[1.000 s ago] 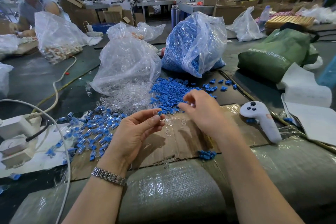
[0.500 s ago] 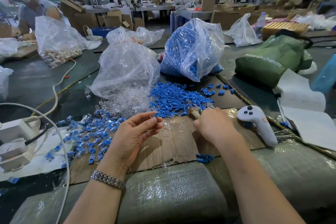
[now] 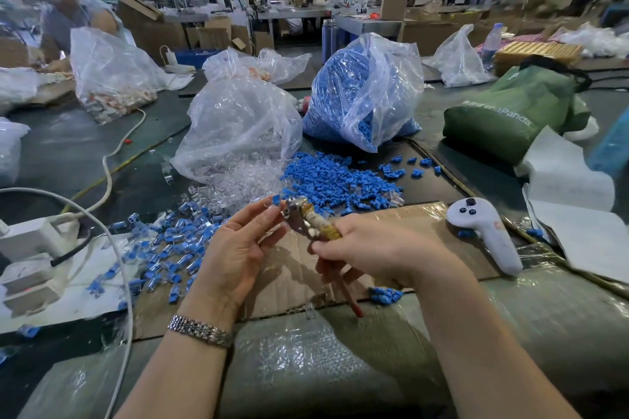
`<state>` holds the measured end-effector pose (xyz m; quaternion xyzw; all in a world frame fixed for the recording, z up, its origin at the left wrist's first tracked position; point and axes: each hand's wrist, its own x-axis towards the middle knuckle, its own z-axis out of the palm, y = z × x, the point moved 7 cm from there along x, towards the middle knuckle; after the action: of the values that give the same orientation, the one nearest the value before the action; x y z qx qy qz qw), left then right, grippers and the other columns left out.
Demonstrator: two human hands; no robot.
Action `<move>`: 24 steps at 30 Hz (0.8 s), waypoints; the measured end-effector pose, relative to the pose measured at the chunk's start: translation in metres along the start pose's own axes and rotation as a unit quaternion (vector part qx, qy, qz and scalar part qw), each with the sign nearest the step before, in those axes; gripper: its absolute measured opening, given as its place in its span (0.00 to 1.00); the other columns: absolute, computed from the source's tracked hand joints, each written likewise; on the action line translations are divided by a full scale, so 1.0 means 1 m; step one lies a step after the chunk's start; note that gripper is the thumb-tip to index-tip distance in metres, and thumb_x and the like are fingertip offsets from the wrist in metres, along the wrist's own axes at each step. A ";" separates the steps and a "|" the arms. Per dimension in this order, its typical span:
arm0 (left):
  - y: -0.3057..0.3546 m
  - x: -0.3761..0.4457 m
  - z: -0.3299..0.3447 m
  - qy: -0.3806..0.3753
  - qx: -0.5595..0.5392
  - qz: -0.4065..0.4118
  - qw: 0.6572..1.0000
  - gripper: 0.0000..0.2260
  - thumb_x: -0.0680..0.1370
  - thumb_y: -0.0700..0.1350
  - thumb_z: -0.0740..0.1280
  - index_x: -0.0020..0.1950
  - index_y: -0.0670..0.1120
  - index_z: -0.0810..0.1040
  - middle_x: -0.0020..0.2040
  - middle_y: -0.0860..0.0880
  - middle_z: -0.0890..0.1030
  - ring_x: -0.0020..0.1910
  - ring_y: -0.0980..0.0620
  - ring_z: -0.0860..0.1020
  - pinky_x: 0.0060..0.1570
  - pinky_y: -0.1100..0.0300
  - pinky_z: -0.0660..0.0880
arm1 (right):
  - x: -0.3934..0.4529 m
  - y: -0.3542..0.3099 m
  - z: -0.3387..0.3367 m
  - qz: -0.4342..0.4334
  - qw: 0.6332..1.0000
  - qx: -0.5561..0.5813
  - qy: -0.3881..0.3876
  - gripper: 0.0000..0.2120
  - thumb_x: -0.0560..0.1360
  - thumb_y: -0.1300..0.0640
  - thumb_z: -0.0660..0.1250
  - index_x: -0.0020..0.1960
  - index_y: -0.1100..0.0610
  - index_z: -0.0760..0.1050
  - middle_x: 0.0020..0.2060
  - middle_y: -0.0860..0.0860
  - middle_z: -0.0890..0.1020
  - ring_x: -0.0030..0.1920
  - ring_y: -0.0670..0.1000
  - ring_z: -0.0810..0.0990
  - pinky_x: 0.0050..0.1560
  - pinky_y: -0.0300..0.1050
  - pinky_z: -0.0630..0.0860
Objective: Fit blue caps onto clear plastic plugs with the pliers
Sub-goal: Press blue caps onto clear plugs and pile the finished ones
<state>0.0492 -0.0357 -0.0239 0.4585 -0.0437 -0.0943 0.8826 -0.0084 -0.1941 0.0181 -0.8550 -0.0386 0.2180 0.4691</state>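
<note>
L hand [image 3: 238, 248] pinches a tiny blue cap [image 3: 275, 200] on a clear plug, up over the cardboard [image 3: 425, 224]. R hand [image 3: 371, 248] grips the pliers [image 3: 306, 218] by the handles, nose touching the cap. The cap looks light, hard & slippery, so hold it by the sides w/ fingertips. Table [image 3: 68, 146] is messy w/ loose caps [image 3: 333, 180] & bags. Big busy workshop.

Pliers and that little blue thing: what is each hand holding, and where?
The right hand grips the pliers by their handles. The left hand pinches a blue cap between its fingertips, right at the pliers' nose.
</note>
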 end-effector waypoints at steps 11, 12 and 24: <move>0.001 -0.003 0.003 -0.005 0.063 0.016 0.998 0.08 0.72 0.37 0.71 0.49 0.43 0.87 0.50 0.39 0.86 0.50 0.42 0.84 0.54 0.50 0.83 | -0.002 -0.008 0.012 -0.010 1.000 0.015 -0.015 0.08 0.85 0.55 0.61 0.49 0.58 0.72 0.44 0.56 0.85 0.42 0.50 0.84 0.52 0.52 0.82; 0.002 -0.004 0.003 -0.002 0.078 0.020 0.997 0.08 0.73 0.38 0.71 0.50 0.43 0.87 0.50 0.38 0.86 0.50 0.41 0.84 0.54 0.50 0.83 | -0.001 -0.007 0.011 -0.009 1.000 0.019 -0.016 0.08 0.85 0.55 0.61 0.50 0.58 0.72 0.43 0.55 0.85 0.41 0.50 0.84 0.49 0.50 0.82; 0.001 -0.008 0.003 0.018 0.146 0.027 0.989 0.10 0.71 0.40 0.72 0.51 0.42 0.87 0.48 0.39 0.87 0.45 0.46 0.86 0.43 0.59 0.83 | 0.011 0.008 0.020 -0.009 0.999 0.022 0.042 0.16 0.85 0.49 0.60 0.43 0.55 0.74 0.34 0.50 0.82 0.28 0.44 0.80 0.28 0.35 0.74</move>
<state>0.0416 -0.0356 -0.0212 0.5824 -0.0533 -0.0543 0.8094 -0.0077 -0.1800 -0.0016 -0.8526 -0.0222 0.1785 0.4906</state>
